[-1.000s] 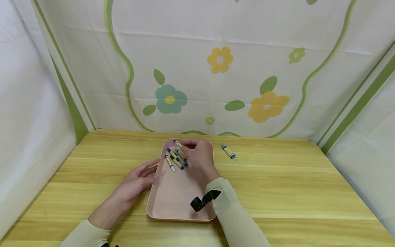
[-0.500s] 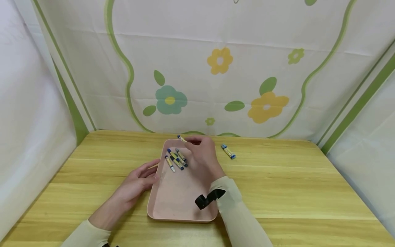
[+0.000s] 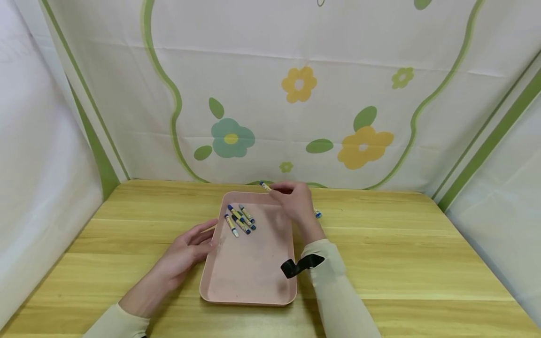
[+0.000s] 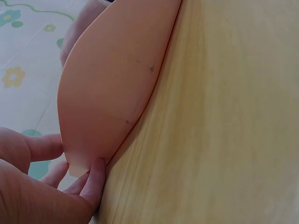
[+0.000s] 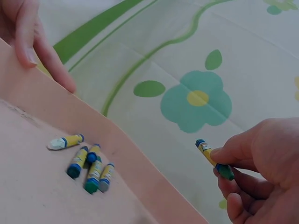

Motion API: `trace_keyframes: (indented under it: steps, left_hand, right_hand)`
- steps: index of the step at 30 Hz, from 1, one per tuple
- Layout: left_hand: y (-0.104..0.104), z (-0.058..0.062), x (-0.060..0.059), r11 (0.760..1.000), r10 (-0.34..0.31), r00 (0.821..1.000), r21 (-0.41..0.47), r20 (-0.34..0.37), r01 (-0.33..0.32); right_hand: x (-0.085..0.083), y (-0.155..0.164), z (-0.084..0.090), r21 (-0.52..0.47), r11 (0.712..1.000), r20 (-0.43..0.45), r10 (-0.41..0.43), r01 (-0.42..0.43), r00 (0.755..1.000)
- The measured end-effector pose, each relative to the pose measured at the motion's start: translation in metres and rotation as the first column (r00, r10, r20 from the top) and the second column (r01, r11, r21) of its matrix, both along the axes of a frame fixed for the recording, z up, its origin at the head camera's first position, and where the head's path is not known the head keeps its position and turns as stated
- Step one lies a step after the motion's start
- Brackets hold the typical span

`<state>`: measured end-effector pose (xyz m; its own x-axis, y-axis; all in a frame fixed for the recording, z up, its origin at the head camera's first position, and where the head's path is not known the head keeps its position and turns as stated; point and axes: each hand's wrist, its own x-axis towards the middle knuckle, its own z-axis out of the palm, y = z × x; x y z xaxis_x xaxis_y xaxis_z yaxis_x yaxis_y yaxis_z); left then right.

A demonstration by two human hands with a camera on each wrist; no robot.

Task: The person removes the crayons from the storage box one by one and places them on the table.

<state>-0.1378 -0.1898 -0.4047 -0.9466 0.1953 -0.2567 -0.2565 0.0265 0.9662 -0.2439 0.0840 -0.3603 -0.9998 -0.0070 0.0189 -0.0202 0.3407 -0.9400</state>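
At the left side of the pink tray (image 3: 253,263), my left hand (image 3: 188,246) holds the tray with its thumb over the rim and its fingers against the outer wall. My right hand (image 3: 297,202) pinches a green crayon (image 5: 205,150) between thumb and fingers, above the tray's far right corner. The crayon has a yellow wrapper with blue bands. In the tray's far left part lie several crayons (image 3: 241,219) in a loose group. Among them, the right wrist view shows a white crayon (image 5: 65,142), a grey crayon (image 5: 106,177) and green and blue ones.
A crayon (image 3: 318,214) on the wooden table (image 3: 380,244), right of the tray, is mostly hidden by my right hand. White curtains (image 3: 262,94) with printed flowers stand behind the table and at both sides.
My right hand has lifted the green crayon out of the tray's far left part and carried it right, past the far rim. The left hand stays at the tray's side.
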Motion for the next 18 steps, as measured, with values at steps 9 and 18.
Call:
trace_keyframes:
  steps: [9, 18]
  left_hand:
    - [0.0, 0.0, 0.001, 1.0, -0.001, 1.0, -0.002, 0.011, 0.001]
    - [0.001, 0.0, 0.001, 1.0, -0.004, 1.0, -0.006, 0.013, 0.004]
  right_hand:
    - [-0.007, 0.02, -0.003, -0.023, 0.999, 0.002, -0.035, 0.035, 0.999]
    - [-0.013, 0.041, -0.009, -0.012, 0.997, -0.057, -0.079, 0.078, 0.995]
